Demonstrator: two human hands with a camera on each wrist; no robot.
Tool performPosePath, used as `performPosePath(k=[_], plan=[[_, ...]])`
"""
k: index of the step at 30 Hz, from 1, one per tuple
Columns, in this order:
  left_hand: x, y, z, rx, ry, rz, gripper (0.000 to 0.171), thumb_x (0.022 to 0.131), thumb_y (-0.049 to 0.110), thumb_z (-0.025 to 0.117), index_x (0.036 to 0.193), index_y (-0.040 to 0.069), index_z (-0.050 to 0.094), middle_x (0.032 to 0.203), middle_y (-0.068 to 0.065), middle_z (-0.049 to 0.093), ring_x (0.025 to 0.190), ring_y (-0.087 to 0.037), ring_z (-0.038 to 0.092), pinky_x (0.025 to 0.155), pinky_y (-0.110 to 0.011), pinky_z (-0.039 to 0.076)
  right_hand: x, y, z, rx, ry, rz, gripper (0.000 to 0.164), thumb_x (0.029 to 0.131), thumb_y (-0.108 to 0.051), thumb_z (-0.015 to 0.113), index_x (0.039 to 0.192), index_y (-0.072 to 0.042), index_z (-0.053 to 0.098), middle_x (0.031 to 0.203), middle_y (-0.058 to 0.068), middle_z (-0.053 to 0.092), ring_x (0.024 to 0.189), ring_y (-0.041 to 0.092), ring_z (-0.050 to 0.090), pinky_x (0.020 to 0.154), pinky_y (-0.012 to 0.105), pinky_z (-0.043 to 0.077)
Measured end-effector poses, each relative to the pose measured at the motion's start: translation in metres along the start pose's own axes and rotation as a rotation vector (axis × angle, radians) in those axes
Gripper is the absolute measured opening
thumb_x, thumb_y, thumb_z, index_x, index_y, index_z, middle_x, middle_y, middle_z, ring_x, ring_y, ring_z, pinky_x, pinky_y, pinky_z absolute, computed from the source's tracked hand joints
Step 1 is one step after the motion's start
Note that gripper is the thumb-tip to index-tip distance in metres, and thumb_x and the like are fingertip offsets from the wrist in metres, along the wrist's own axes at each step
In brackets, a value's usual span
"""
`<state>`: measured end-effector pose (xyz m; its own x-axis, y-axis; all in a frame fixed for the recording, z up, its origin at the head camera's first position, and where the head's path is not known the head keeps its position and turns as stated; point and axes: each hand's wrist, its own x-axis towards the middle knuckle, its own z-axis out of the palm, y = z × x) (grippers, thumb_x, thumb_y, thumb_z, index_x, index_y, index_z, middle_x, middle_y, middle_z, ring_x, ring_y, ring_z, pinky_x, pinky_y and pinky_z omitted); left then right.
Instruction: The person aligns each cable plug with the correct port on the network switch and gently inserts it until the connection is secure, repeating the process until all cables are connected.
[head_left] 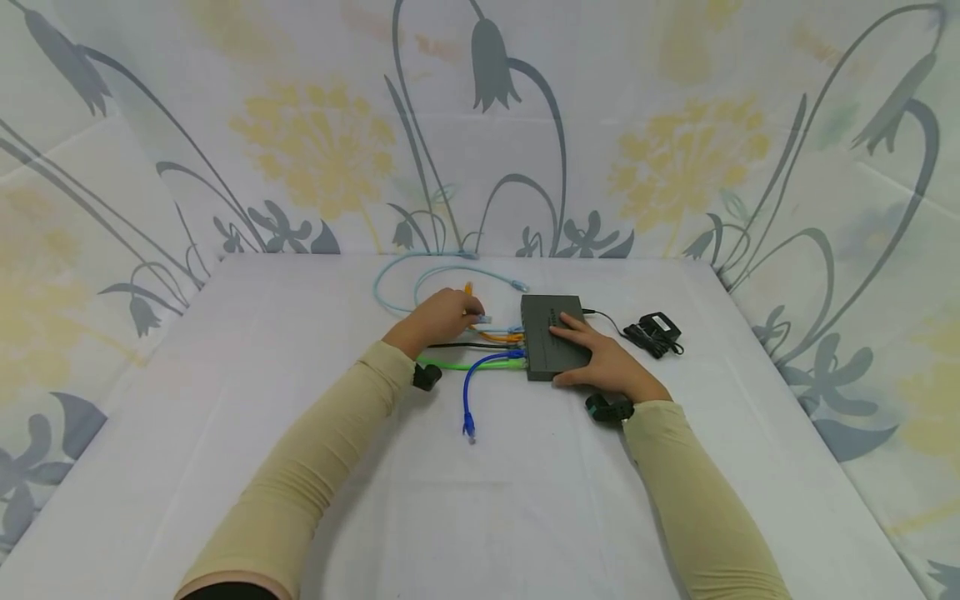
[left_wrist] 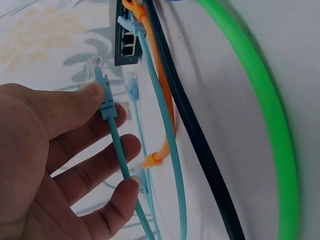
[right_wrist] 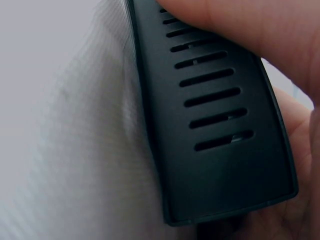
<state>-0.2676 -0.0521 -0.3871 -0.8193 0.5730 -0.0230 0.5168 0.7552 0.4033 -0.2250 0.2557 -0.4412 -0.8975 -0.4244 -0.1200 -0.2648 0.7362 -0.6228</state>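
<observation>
My left hand [head_left: 441, 319] pinches the plug end of a light blue Ethernet cable [left_wrist: 105, 95] between thumb and index finger, its clear tip free of the ports; the other fingers curl loosely by the cord. A black network switch [head_left: 538, 354] lies on the table with its ports facing left. My right hand [head_left: 609, 360] holds the switch, fingers spread over the top and thumb against its vented near side. From the port side run an orange cable [left_wrist: 161, 75], a black cable [left_wrist: 192, 120], a green cable [left_wrist: 270, 110] and another light blue cable [left_wrist: 162, 110].
A short blue cable [head_left: 467, 392] hangs off the port side, its loose plug on the white cloth. Light blue cord [head_left: 386, 279] loops behind my left hand. The power adapter [head_left: 658, 333] with bundled cord sits right of the switch. A floral curtain [head_left: 450, 125] closes the back.
</observation>
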Motion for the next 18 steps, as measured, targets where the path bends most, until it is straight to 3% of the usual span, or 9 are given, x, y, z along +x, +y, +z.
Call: performPosePath(k=[10, 14, 17, 18], plan=[[0.01, 0.01, 0.003, 0.013, -0.017, -0.004, 0.028, 0.101, 0.019, 0.053, 0.121, 0.007, 0.067, 0.118, -0.007, 0.069, 0.111, -0.023, 0.064, 0.097, -0.037, 0.05, 0.001, 0.0, 0.0, -0.009, 0.003, 0.001, 0.093, 0.071, -0.059, 0.079, 0.149, -0.04, 0.033, 0.163, -0.016, 0.007, 0.15, 0.038, 0.01, 0.111, 0.065, 0.025], [0.015, 0.014, 0.005, 0.01, -0.028, -0.011, 0.028, 0.101, 0.017, 0.052, 0.122, 0.006, 0.067, 0.119, -0.008, 0.069, 0.114, -0.024, 0.063, 0.117, -0.04, 0.031, 0.001, 0.0, 0.0, -0.014, 0.003, -0.002, 0.093, 0.071, -0.059, 0.078, 0.149, -0.04, 0.033, 0.163, -0.015, 0.007, 0.15, 0.037, 0.01, 0.111, 0.065, 0.025], [0.018, 0.016, 0.006, 0.014, -0.031, -0.009, 0.027, 0.1, 0.016, 0.053, 0.121, 0.005, 0.067, 0.118, -0.009, 0.069, 0.115, -0.024, 0.063, 0.123, -0.042, 0.013, 0.0, 0.0, 0.0, -0.016, 0.004, -0.002, 0.093, 0.071, -0.059, 0.078, 0.149, -0.04, 0.033, 0.163, -0.015, 0.008, 0.15, 0.037, 0.01, 0.111, 0.065, 0.025], [0.019, 0.017, 0.006, 0.016, -0.031, -0.01, 0.027, 0.1, 0.016, 0.053, 0.121, 0.005, 0.067, 0.118, -0.009, 0.07, 0.115, -0.024, 0.063, 0.123, -0.043, 0.012, 0.0, 0.0, 0.0, -0.016, 0.005, -0.003, 0.092, 0.071, -0.059, 0.078, 0.149, -0.04, 0.034, 0.163, -0.015, 0.008, 0.15, 0.037, 0.01, 0.111, 0.065, 0.025]])
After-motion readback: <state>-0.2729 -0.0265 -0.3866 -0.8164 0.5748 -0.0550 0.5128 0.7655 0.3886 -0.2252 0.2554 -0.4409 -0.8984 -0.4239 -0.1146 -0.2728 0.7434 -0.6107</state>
